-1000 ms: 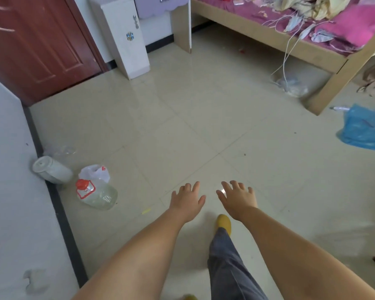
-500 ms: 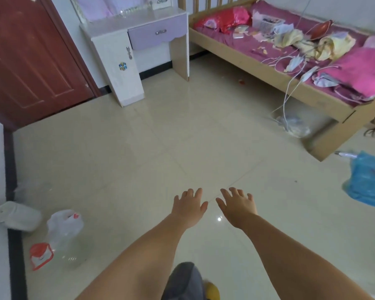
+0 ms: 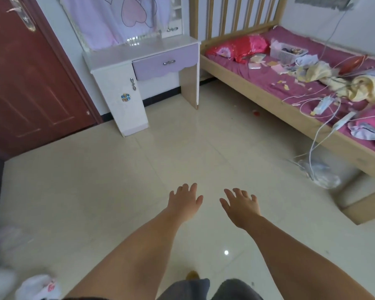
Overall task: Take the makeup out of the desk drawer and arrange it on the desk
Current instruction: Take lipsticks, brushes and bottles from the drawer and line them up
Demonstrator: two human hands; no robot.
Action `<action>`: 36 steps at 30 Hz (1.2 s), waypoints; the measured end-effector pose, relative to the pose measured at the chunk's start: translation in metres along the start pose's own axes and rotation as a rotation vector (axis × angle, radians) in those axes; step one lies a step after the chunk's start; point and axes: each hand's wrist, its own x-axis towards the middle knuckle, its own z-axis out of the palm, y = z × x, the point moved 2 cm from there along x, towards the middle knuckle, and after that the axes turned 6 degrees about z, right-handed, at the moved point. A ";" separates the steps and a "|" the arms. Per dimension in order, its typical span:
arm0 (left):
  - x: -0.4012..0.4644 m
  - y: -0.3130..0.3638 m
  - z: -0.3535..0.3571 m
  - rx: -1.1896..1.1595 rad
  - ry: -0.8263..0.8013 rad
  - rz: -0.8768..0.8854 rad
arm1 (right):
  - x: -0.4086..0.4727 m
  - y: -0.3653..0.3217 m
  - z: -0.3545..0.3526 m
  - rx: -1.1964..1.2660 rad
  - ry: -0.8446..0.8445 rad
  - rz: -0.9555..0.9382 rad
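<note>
- Cream floor tiles (image 3: 117,191) filled most of the view, with both arms stretched out low over them.
- Left hand (image 3: 185,200) was spread flat, palm down, fingers relaxed and holding nothing.
- Right hand (image 3: 241,205) was the same deal just beside it, fingers fanned out, nothing in it, not touching the left.
- Lilac desk drawer (image 3: 165,62) sat well ahead of the hands and a bit left, fully closed, so no makeup could be seen.
- White desk (image 3: 117,87) had a bare top, with a pink heart-print cloth (image 3: 117,18) hanging behind it.
- Wooden bed (image 3: 268,98) ran ahead and off to the right of the right hand, covered in clutter and white cables (image 3: 320,131).
- Dark red door (image 3: 30,83) stood far off to the left of the left hand.
</note>
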 end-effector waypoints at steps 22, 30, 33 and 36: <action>0.466 -0.068 -0.183 -0.124 0.065 -0.262 | 0.530 0.010 -0.224 -0.149 -0.008 -0.263; 0.635 -0.177 -0.258 -0.171 0.086 -0.341 | 0.733 -0.061 -0.294 -0.182 -0.007 -0.333; 0.695 -0.221 -0.299 -0.166 0.077 -0.373 | 0.803 -0.092 -0.332 -0.166 0.010 -0.320; 0.749 -0.255 -0.335 -0.177 0.069 -0.381 | 0.863 -0.116 -0.362 -0.140 -0.005 -0.323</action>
